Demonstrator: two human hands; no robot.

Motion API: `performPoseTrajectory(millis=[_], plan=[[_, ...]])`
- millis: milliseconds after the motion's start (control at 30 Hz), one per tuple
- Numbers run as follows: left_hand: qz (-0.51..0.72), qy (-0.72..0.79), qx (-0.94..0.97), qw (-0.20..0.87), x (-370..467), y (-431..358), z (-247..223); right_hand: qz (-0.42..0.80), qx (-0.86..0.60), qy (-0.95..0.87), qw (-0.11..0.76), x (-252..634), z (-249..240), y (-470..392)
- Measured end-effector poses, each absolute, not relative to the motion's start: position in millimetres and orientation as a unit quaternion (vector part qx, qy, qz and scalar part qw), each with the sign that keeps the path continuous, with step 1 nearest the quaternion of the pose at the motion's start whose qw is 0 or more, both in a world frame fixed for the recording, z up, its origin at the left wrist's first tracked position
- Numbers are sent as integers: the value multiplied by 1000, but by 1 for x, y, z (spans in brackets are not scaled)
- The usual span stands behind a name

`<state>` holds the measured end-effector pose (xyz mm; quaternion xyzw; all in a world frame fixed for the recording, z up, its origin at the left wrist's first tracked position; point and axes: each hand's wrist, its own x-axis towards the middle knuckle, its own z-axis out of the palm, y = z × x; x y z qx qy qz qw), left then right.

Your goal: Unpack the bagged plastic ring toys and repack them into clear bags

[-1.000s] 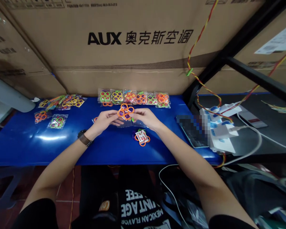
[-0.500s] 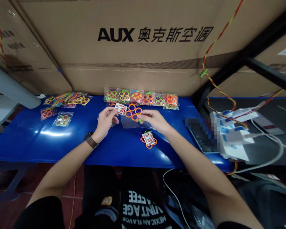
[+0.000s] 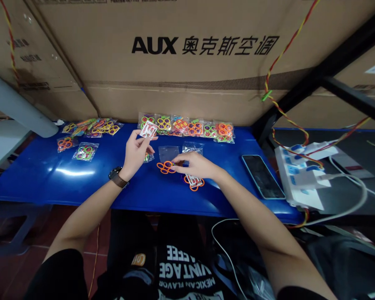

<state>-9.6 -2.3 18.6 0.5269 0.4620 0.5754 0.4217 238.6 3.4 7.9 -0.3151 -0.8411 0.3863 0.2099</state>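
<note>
Pinching 1 printed card (image 3: 148, 130), L hand (image 3: 135, 153) is in front of packet row (image 3: 194, 127) (6 pkts. across); R hand (image 3: 196, 164) grips 1 orange ring cluster (image 3: 166, 167), also in front of row, between both hands.

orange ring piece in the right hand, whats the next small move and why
I'd probably set the orange ring piece down beside the card-topped pile and let go. The right hand grips it at one edge, low over the blue table and close to that pile, while the left hand holds a printed card apart from it.
</note>
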Motion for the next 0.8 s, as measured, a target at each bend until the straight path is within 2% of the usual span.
performPoseTrajectory(millis=[200,467,800], plan=[[519,437,555,481,-12,-33,35,370,-287,-859,207,241,7,5],[395,505,501,580,-24,-78,-2,345,-289,-875,178,243,0,7],[304,495,489,651,-6,-82,-9,329,-291,-878,190,237,-6,7]])
